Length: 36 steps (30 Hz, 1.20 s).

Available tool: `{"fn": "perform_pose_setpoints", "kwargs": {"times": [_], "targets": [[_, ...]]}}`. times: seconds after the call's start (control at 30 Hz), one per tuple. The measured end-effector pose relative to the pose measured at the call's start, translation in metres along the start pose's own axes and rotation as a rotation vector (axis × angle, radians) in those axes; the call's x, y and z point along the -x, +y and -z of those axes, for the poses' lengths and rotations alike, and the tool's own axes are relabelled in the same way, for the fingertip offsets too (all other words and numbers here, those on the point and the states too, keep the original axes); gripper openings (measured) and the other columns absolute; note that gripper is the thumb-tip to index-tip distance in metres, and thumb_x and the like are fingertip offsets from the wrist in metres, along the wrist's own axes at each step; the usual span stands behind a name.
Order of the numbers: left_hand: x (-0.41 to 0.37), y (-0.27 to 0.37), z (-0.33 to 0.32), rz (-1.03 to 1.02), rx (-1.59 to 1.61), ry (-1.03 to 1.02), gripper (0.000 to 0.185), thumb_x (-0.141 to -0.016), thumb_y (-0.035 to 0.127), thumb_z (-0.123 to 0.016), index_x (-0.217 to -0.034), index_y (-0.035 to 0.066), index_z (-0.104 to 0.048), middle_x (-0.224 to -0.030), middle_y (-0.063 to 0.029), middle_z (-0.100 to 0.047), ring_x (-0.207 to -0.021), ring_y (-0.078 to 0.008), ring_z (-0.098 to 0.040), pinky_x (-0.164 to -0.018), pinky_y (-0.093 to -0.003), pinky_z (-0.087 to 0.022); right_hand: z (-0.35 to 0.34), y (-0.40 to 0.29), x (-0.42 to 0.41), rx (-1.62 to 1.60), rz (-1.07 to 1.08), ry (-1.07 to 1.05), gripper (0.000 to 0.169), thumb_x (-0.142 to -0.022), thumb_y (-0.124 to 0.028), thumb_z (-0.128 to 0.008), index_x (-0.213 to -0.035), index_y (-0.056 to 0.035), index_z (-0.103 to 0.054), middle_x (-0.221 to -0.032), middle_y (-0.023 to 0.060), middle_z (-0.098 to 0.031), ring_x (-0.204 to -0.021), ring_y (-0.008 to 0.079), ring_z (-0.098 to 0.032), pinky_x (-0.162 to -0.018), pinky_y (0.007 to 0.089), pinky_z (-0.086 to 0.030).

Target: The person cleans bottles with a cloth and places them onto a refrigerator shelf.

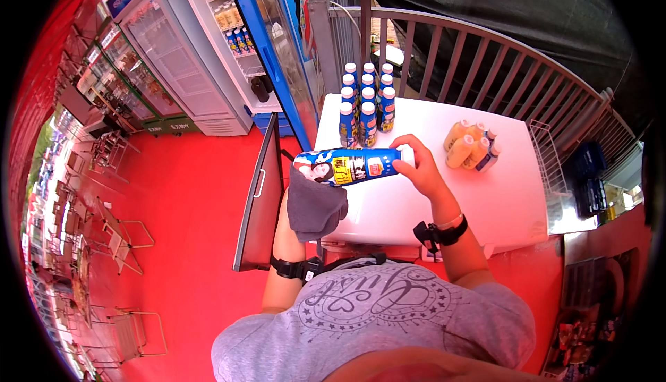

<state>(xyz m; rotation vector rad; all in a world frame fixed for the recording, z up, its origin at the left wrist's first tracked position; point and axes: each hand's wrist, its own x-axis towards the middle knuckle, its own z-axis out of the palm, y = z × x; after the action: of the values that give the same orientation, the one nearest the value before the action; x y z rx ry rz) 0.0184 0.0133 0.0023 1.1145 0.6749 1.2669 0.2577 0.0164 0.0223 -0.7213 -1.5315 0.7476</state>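
A blue drink bottle [359,165] lies sideways in the air over the near left part of the white table [416,210]. My right hand [419,166] grips its white-capped neck, thumb and fingers around the cap end. At the bottle's base, a dark grey cloth [316,202] wraps over my left hand, whose fingers are hidden beneath it. The cloth presses against the base and lower side. Just beyond the held bottle, several matching blue bottles [367,122] stand in rows on the table. Farther right is a cluster of yellow drink bottles [460,150] with a few blue-labelled ones.
An open door of a blue drinks fridge [270,64] stands left of the table, with bottles on its shelves. A dark panel with a handle [257,194] rises by my left arm. Behind the table runs a metal railing [458,54]. A white wire rack [549,158] adjoins the right edge.
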Motion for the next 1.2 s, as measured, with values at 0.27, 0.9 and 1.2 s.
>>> {"fn": "perform_pose_setpoints", "kwargs": {"times": [0.27, 0.9, 1.2], "targets": [[-0.002, -0.030, -0.006, -0.171, -0.491, 0.119, 0.031, -0.079, 0.021, -0.062, -0.096, -0.004, -0.057, -0.085, -0.0090, -0.065, -0.074, -0.0160, -0.063, -0.063, -0.0271, -0.051, -0.016, -0.023, 0.013, 0.160, -0.149, 0.176, 0.017, -0.082, -0.014, -0.063, -0.092, -0.0019, -0.056, -0.061, -0.0016, -0.047, -0.060, 0.0029, -0.042, -0.054, 0.0211, -0.037], [0.009, -0.038, 0.003, -0.330, -0.282, 0.027, 0.090, -0.055, 0.019, -0.087, -0.127, 0.001, -0.037, -0.120, -0.0125, -0.050, -0.110, -0.0236, -0.051, -0.093, -0.0365, -0.043, -0.019, -0.042, 0.010, 0.306, -0.097, 0.320, 0.018, -0.084, -0.017, -0.061, -0.086, -0.0021, -0.051, -0.058, 0.0043, -0.053, -0.054, 0.0080, -0.051, -0.050, 0.0245, -0.041], [0.005, -0.017, -0.056, -0.790, -0.959, 0.066, 0.051, -0.066, 0.007, -0.073, -0.112, 0.000, -0.053, -0.105, -0.0145, -0.060, -0.099, -0.0302, -0.056, -0.085, -0.0385, -0.043, -0.062, -0.044, 0.021, 0.587, 0.149, 0.102, 0.026, -0.074, -0.020, -0.070, -0.086, -0.0028, -0.055, -0.060, 0.0134, -0.058, -0.052, 0.0283, -0.061, -0.048, 0.0332, -0.047]]}}
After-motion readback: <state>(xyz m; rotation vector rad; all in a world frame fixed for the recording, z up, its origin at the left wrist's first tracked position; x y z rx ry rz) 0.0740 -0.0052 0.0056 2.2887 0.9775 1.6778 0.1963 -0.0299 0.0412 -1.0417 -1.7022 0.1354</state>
